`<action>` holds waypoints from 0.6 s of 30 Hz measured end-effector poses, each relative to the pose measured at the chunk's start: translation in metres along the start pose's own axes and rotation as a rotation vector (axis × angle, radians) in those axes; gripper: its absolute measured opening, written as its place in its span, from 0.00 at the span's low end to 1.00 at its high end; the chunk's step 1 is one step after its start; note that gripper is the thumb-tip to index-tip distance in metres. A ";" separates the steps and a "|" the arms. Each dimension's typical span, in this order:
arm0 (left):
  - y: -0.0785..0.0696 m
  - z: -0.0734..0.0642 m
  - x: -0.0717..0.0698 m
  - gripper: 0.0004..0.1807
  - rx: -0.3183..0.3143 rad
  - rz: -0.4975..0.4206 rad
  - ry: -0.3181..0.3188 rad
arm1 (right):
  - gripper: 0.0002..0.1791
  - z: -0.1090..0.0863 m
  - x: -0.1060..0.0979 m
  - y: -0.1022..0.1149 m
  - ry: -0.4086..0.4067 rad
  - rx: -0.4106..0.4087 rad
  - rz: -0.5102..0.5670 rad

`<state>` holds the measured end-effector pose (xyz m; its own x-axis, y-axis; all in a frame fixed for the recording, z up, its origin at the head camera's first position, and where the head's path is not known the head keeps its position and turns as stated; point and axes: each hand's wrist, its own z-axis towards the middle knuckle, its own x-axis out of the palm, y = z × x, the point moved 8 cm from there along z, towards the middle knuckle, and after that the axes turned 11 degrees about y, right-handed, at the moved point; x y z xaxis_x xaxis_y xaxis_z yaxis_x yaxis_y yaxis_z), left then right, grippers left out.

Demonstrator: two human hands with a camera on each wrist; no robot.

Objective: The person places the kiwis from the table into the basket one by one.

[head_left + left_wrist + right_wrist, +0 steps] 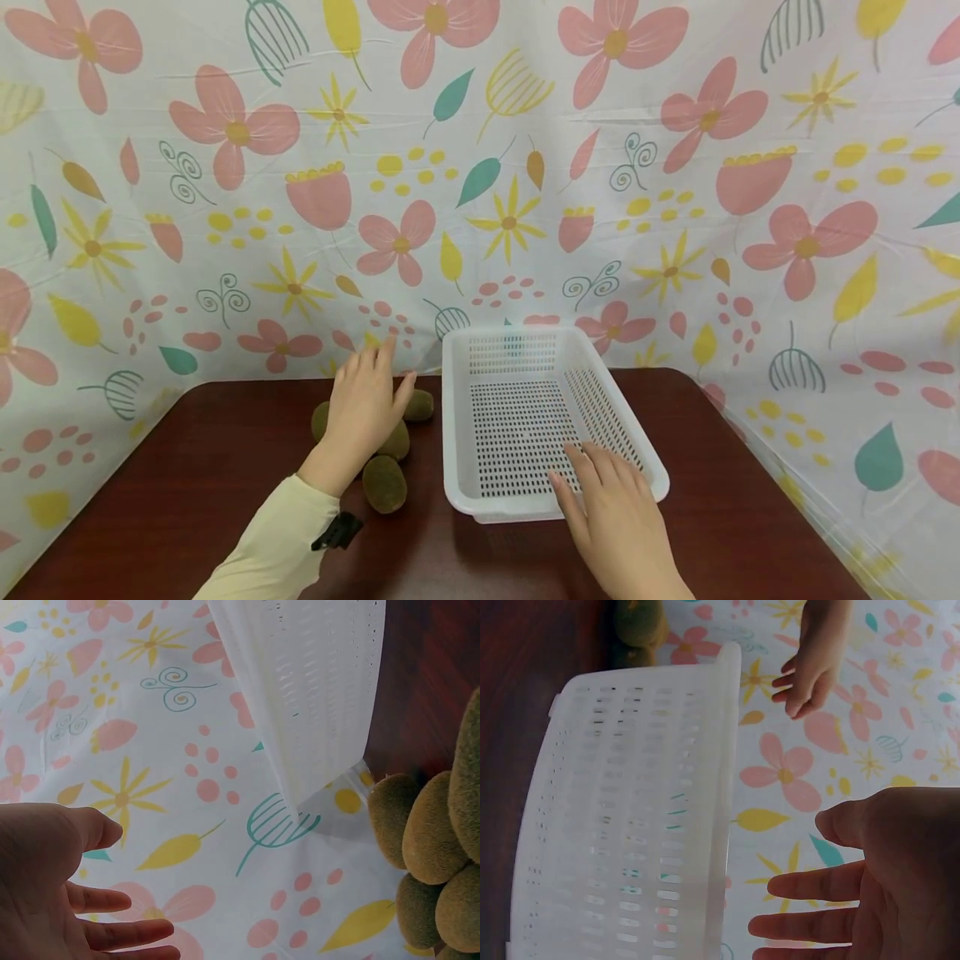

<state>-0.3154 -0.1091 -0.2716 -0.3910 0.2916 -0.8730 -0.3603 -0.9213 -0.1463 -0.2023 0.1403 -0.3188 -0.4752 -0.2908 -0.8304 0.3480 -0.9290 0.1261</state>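
Several brown fuzzy kiwis (385, 484) lie grouped on the table, left of a white perforated plastic basket (454, 417). Above them hovers my left hand (365, 400), its fingers extended and nothing in its grasp; it hides part of the group in the head view. The left wrist view shows the kiwis (439, 832) bunched together beside the basket (322, 690), apart from the spread fingers. Over the basket's near right corner is my right hand (615, 508), fingers loosely straight and holding nothing. In the right wrist view, that hand (900, 877) is beside the basket wall (630, 817).
The dark red-brown table (225, 442) has rounded back corners. A white cloth (510, 167) printed with flowers and leaves hangs right behind it and along both sides. A black strap (337, 531) circles the left wrist over a pale yellow sleeve (277, 542).
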 end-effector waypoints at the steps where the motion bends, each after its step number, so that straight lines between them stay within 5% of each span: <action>1: 0.000 -0.001 0.001 0.31 -0.001 -0.002 0.003 | 0.22 -0.002 0.001 -0.001 -0.003 0.006 0.001; 18: 0.011 -0.018 0.019 0.36 -0.058 0.012 0.123 | 0.23 -0.029 0.025 0.003 -0.014 0.130 0.014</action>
<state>-0.3114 -0.1179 -0.2977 -0.2873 0.2498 -0.9247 -0.3056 -0.9388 -0.1587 -0.1895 0.1370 -0.3549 -0.4830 -0.3062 -0.8203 0.2477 -0.9464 0.2074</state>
